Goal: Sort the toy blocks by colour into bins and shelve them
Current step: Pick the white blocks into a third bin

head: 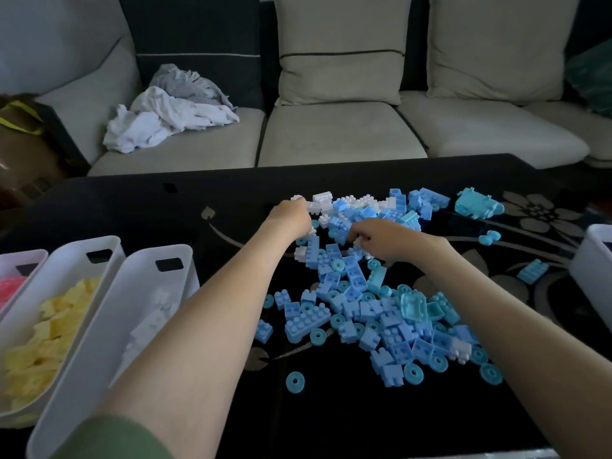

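Both of the person's arms are reaching forward over the black, flower-patterned counter (165, 207), where a wide pile of blue blocks (351, 303) is lying mixed with rings and a few pale pieces. The left hand (291, 218) is resting at the pile's far left edge, its fingers curling down over the white blocks (323, 198) gathered there and gripping some of them; the fingertips themselves are hidden. The right hand (384, 238) is hovering low over the middle of the pile, fingers bent inward and pinching a small white block (359, 242) at their tips. Along the counter's left side three white bins are standing side by side: the nearest bin (145, 255) is holding sorted white pieces (149, 319), the middle bin (82, 243) is holding yellow blocks (49, 332), and the outer bin (23, 255) is showing pink blocks (13, 286). Another white bin (592, 260) is sitting at the right edge, with a lone blue block (531, 270) just beside it. A blue animal-shaped piece (477, 203) is lying beyond the pile's right end, and a single blue ring (294, 380) is lying apart near the front. Behind the counter, a beige sofa (331, 134) is carrying crumpled laundry (169, 117).
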{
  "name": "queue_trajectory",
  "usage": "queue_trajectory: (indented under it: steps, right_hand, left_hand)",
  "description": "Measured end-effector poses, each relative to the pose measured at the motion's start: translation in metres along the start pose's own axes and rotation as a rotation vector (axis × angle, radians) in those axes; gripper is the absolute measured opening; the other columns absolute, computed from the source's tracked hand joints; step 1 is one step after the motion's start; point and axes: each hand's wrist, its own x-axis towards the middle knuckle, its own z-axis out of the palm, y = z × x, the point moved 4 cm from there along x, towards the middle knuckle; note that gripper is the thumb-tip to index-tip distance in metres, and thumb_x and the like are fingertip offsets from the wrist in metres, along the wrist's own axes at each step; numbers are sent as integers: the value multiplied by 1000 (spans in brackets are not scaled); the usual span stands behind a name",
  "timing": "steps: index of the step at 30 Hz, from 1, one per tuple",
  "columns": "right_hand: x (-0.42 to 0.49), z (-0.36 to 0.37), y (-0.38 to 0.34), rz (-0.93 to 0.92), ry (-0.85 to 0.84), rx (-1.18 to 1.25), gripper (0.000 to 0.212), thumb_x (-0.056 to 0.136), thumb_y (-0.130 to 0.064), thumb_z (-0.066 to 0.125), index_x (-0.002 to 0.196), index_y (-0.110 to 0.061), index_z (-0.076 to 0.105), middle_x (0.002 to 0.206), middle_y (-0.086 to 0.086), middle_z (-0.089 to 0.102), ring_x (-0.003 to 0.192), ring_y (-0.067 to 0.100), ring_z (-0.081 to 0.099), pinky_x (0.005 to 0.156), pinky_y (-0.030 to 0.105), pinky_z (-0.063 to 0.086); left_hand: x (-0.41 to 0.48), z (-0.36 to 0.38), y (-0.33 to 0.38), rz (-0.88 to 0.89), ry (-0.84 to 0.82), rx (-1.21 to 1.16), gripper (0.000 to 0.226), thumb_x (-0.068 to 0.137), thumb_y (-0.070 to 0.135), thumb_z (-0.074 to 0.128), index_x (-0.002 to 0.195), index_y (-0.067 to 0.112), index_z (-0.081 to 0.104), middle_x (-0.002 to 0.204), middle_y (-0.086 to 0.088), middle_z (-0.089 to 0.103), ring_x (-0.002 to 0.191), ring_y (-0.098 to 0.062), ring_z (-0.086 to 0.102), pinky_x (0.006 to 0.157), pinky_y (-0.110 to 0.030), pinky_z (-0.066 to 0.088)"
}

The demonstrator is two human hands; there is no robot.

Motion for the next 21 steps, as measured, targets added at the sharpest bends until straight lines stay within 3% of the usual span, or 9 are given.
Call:
queue_trajectory:
  steps: [2, 4, 8, 10, 13, 17, 21]
  right_hand:
    - [-2, 1, -2, -13, -3, -16, 27, 98, -18, 38, 118, -20, 56, 118, 2, 53, 102, 19, 54, 85, 34, 50]
    - [-8, 1, -1, -19, -19, 10, 24, 99, -21, 40, 116, -18, 56, 109, -1, 53, 96, 16, 54, 77, 28, 46]
    - [-18, -1, 2, -19, -22, 27, 16, 98, -22, 44, 110, -18, 55, 104, -4, 51, 92, 14, 50, 76, 26, 36]
    - [-20, -2, 4, -17, -9, 23, 11, 98, -20, 44, 105, -19, 53, 106, -3, 52, 91, 15, 50, 73, 24, 36]
    - [-24, -5, 4, -10, 20, 34, 12, 97, -15, 42, 100, -22, 51, 109, 0, 53, 89, 14, 49, 67, 22, 36]
    - [-32, -15, -4, 2, 112, 85, 26, 96, -12, 39, 117, -15, 54, 121, 5, 54, 97, 17, 51, 77, 25, 38]
    - [-44, -35, -28, -33, 227, 125, 32, 96, -12, 41, 127, -14, 49, 129, 6, 51, 104, 18, 53, 82, 25, 40]
  left_hand:
    - [0, 7, -1, -1, 1, -33, 58, 96, 8, 36, 151, 16, 17, 121, -15, 53, 100, -26, 58, 71, -33, 46]
    - [-2, 12, -1, -19, -2, -43, 62, 96, 7, 36, 152, 18, 11, 118, -15, 54, 99, -27, 58, 72, -34, 48]
    - [-5, 18, -3, -119, -17, -77, 40, 101, 24, 39, 135, 4, 42, 117, -13, 57, 99, -25, 59, 71, -31, 45]
    - [-6, 21, -3, -112, -40, -85, 45, 101, 36, 38, 127, 1, 47, 119, -14, 58, 100, -26, 60, 71, -31, 44]
    - [-10, 19, -4, -91, -66, -57, 38, 100, 30, 41, 121, 1, 54, 115, -13, 60, 93, -23, 61, 62, -26, 41]
    - [-18, 9, -3, -87, -70, -91, 32, 99, 24, 44, 120, 2, 54, 104, -11, 59, 75, -17, 53, 53, -24, 37]
    - [-36, -15, -3, -62, -10, -144, 40, 100, 21, 41, 137, 5, 42, 117, -13, 57, 96, -22, 60, 68, -28, 43]
